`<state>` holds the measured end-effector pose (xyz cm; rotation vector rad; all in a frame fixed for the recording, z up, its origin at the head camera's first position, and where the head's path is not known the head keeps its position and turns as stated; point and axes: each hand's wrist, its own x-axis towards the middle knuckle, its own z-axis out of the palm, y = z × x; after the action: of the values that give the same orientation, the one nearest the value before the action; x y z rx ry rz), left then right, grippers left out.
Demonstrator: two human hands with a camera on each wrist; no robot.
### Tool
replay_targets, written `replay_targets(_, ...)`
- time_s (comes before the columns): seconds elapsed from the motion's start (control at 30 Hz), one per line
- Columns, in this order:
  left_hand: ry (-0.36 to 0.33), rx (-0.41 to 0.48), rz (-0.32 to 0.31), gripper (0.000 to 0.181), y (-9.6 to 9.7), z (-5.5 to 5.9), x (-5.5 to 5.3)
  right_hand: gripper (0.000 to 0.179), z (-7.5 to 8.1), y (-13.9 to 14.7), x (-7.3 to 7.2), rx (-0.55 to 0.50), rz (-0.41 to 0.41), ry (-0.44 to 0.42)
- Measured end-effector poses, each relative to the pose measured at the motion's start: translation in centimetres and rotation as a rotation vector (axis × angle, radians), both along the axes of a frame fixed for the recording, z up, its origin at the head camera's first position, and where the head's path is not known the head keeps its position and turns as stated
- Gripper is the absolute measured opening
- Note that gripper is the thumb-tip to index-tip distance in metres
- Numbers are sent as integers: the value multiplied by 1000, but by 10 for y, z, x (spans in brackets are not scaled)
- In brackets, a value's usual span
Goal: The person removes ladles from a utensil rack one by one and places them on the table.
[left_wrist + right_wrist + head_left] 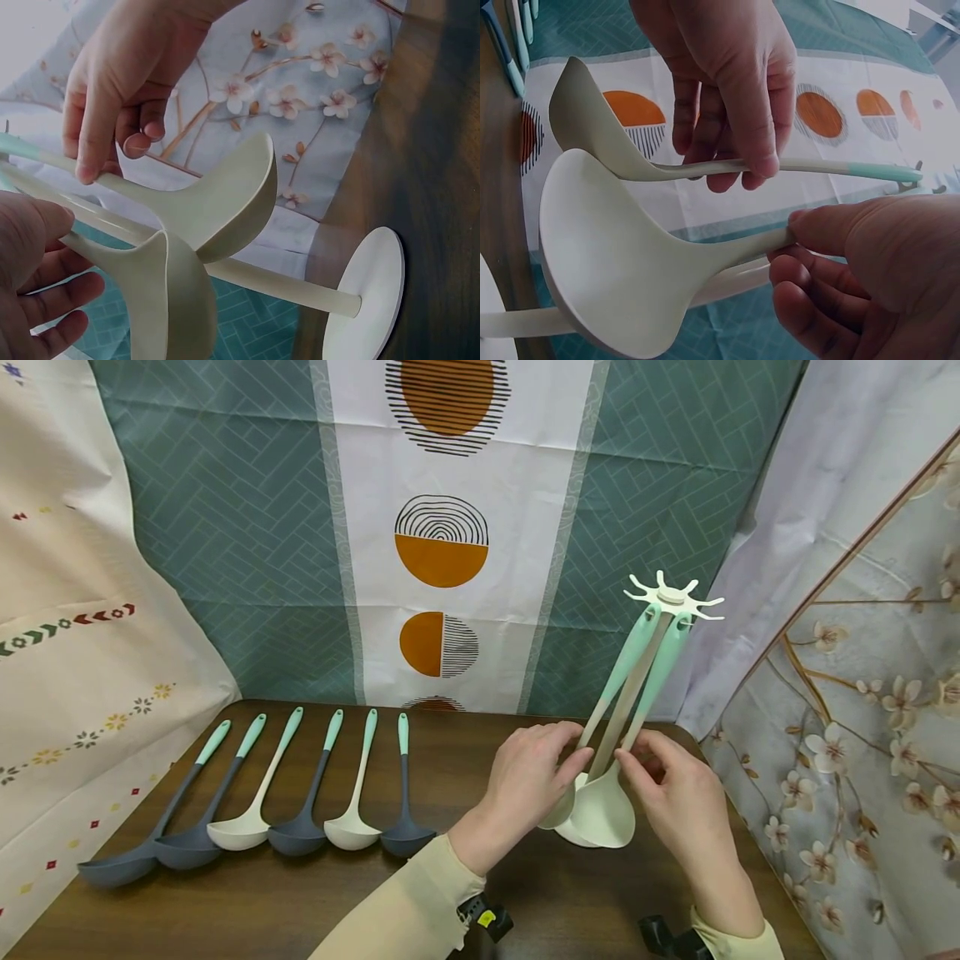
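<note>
A cream rack [672, 597] with a ring of hooks stands upright on the table at the right, its round base [375, 289] showing in the left wrist view. Two cream ladles with mint handle ends hang from its hooks. My left hand [531, 772] pinches the left ladle [628, 658] low on its handle, thumb against the fingers. On the other side my right hand [677, 793] pinches the right ladle [606, 810] just above its bowl. The two bowls sit close together beside the post, overlapping in the right wrist view.
Several ladles lie in a row on the brown table [300, 910] at the left, handles pointing to the back; dark grey ones [300, 835] mix with cream ones [351, 831]. A patterned cloth [225, 527] hangs behind, and a flowered curtain [862, 777] borders the right edge.
</note>
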<state>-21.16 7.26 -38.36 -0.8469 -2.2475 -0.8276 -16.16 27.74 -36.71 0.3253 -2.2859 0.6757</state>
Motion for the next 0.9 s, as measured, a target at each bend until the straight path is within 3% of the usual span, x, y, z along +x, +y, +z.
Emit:
replay_targets(0.37,39,19,-3,14,-3,0,0,16,-1,-1,1,-21,28,-19)
replay_targets(0.9,59,27,-4,14,-8,4,6,10,0,-1,0,-27,-21,-46)
